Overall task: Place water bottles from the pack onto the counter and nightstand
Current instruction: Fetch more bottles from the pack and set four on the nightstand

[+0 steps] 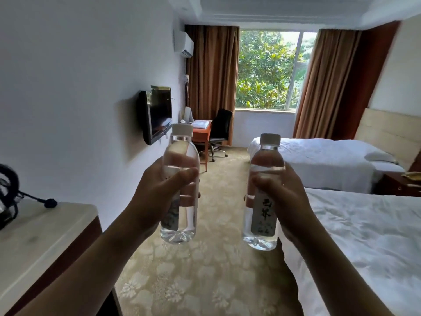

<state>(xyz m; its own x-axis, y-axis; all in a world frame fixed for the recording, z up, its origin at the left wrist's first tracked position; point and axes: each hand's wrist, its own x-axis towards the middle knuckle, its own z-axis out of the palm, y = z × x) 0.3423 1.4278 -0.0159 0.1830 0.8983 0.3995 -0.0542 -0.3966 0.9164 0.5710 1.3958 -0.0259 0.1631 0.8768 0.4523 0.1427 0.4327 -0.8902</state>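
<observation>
I hold two clear water bottles upright in front of me over the carpet. My left hand [157,195] grips the left bottle [182,215] around its middle; it has a white cap. My right hand [287,197] grips the right bottle [262,224], whose white label with dark characters faces me. The pale counter [43,242] lies at the lower left, beside my left forearm. The dark wooden nightstand [396,184] stands between the two beds at the far right. The bottle pack is not in view.
A black kettle with a cord [9,197] sits on the counter's left end. Two white beds [364,238] line the right side. A wall TV [157,115], an orange desk [201,133] and a black office chair [219,131] stand ahead on the left. Patterned carpet runs between.
</observation>
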